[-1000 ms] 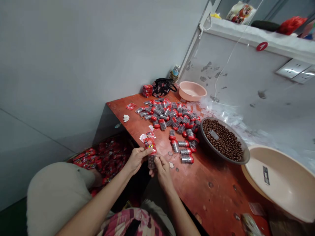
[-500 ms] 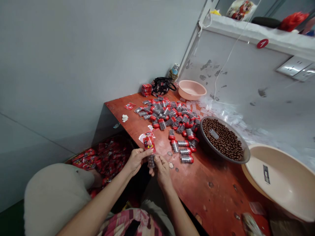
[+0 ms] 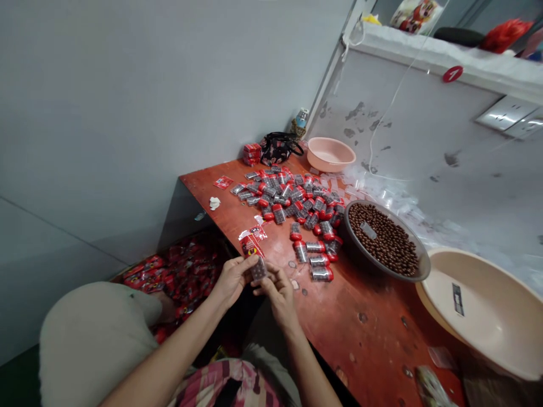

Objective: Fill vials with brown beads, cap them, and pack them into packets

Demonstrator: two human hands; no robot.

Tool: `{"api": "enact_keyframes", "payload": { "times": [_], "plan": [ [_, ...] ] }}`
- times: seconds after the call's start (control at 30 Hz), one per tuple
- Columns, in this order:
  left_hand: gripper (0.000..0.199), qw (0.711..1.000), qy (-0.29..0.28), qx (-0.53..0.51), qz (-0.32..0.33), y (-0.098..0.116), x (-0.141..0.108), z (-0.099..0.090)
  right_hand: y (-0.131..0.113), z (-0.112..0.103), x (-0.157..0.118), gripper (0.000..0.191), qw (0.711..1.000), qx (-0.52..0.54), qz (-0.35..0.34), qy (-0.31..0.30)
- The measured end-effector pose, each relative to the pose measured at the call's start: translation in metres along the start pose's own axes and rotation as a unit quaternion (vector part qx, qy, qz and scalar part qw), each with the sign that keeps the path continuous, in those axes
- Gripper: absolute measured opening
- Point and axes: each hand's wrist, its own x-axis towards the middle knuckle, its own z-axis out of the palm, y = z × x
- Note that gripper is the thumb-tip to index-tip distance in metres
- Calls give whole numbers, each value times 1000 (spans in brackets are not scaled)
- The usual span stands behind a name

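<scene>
Just off the table's edge, my left hand grips a small clear pack of dark balls from the left, thumb on top. A red printed wrapper extends from the pack's upper end, tilted to the left. My right hand has its fingers closed on the lower right end of the same pack. Past the wrapper, a few red-and-white printed cards lie on the table. Several red-ended packs rest to the right of my hands, below a larger heap of them.
On the red table stand a dark bowl of brown balls, a large cream basin and a small pink basin. A black bag sits by the wall. Beside my leg is a container of red packs.
The wrapper has tipped to the left, and the pack has turned so that its clear face shows more. My right fingers have shifted their hold on its lower end.
</scene>
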Motion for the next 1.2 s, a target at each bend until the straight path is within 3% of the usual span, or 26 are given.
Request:
{"api": "enact_keyframes", "payload": {
  "times": [0.27,0.33,0.47,0.53,0.6,0.67,0.77,0.97,1.13,1.2],
  "plan": [
    [17,998,-53,-27,-28,-9,-16,-5,7,5,10,24,999,2,17,32],
    [14,998,-23,-61,-23,-6,-20,-15,8,7,13,25,999,-9,27,15],
    [21,979,135,-146,41,5,-23,-43,4,6,13,24,999,-26,35,19],
    [29,978,173,-105,41,7,-20,-50,0,3,12,22,998,-39,34,31],
    [32,986,159,1,57,9,-12,-46,-4,0,11,22,997,-51,32,38],
    [29,975,128,128,130,13,3,-34,-6,-2,10,23,997,-61,28,39],
    [29,927,109,252,254,22,32,-17,-7,-2,9,24,996,-76,23,28],
    [24,875,117,350,313,23,72,-22,-9,-3,13,22,995,-94,20,3],
    [21,852,123,372,348,15,71,-27,-9,-3,40,21,993,-104,-21,48],
    [22,855,113,360,356,14,62,-21,-8,-2,55,32,993,-75,-39,80]
  ]
}}
